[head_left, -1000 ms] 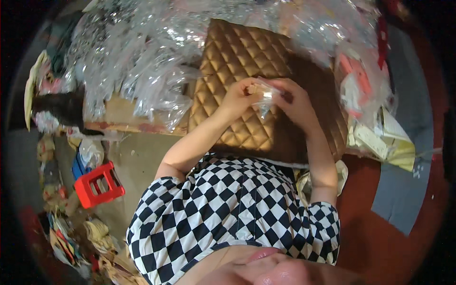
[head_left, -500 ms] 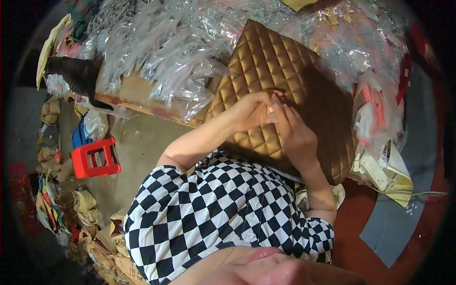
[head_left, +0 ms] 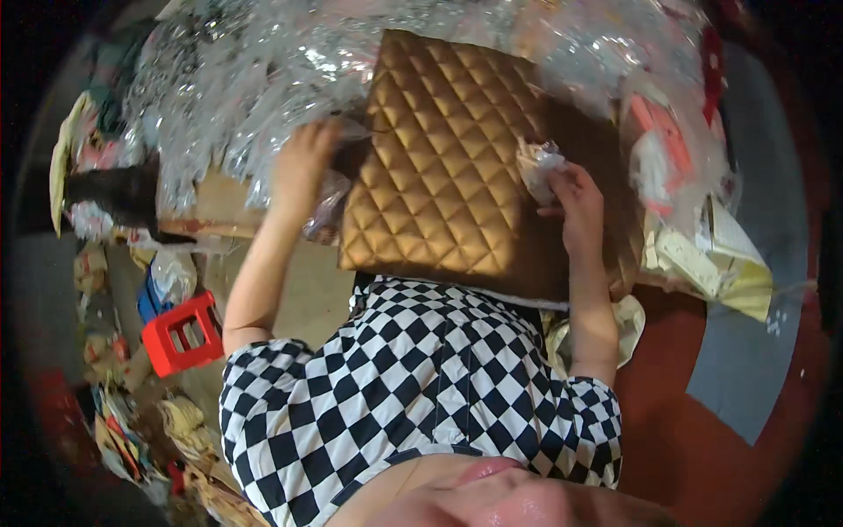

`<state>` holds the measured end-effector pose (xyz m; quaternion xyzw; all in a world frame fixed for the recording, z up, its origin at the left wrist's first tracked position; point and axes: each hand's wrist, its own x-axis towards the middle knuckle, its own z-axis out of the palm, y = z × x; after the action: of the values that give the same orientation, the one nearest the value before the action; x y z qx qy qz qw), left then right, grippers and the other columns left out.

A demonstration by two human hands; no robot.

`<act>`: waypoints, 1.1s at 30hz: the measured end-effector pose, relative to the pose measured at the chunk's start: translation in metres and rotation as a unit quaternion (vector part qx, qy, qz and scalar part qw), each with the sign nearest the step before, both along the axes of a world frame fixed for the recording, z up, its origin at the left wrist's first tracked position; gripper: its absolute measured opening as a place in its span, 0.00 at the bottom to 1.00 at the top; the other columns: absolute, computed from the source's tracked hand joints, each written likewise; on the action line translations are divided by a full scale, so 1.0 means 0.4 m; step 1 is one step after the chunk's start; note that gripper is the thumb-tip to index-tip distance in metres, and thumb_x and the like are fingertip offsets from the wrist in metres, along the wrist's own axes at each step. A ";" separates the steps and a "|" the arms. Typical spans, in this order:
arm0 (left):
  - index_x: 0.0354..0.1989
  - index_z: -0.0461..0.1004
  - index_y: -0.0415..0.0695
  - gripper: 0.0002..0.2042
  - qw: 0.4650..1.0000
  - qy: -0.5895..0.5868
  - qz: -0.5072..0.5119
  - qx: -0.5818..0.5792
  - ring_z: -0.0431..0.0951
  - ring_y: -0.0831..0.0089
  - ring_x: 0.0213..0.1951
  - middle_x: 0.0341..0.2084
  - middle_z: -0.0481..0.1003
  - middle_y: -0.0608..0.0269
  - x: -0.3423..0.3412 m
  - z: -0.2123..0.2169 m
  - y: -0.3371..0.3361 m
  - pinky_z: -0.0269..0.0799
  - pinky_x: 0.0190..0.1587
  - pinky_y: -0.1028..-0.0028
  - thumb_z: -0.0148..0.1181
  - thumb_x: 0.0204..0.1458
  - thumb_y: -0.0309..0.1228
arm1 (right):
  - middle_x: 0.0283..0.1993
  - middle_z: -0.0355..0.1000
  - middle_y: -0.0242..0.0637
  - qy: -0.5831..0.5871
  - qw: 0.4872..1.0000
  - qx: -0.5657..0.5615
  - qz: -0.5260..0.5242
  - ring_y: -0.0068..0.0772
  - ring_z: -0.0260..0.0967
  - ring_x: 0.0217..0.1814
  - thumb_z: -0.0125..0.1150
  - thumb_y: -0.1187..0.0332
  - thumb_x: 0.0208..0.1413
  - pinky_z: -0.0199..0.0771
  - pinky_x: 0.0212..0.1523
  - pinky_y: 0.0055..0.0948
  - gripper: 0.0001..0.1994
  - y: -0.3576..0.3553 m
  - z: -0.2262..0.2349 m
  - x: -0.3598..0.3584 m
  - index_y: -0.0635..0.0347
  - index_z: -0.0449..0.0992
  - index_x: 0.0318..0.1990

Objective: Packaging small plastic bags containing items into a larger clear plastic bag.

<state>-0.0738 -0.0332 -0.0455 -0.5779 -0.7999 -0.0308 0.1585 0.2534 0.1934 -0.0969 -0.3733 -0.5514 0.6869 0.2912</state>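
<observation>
Pinching a small clear packet [head_left: 537, 165] in my right hand [head_left: 575, 198] over the quilted gold cushion [head_left: 439, 167], I am spreading my left hand [head_left: 303, 158] on the plastic bags [head_left: 219, 97] left of the cushion.

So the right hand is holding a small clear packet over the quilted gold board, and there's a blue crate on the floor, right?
Not quite: the crate on the floor is red, as the head view shows. The right hand does hold a small clear packet over the quilted gold board.

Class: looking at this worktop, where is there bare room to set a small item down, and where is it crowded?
Free: the middle of the quilted gold pad, between the left hand and the right hand holding a small packet. Crowded: clear plastic bags heaped left and along the top; packages right.
</observation>
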 end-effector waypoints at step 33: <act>0.39 0.81 0.44 0.13 0.838 -0.459 -0.294 0.032 0.71 0.52 0.54 0.52 0.71 0.50 0.218 0.160 0.128 0.68 0.55 0.63 0.61 0.46 0.16 | 0.22 0.69 0.39 -0.039 0.697 0.646 0.309 0.50 0.71 0.27 0.59 0.65 0.47 0.70 0.28 0.43 0.08 -0.060 0.240 -0.238 0.59 0.76 0.32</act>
<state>0.0133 0.0181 0.0187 -0.7002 -0.5722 -0.3630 -0.2248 0.1580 0.1694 -0.0010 0.0712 -0.9547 0.1977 0.2105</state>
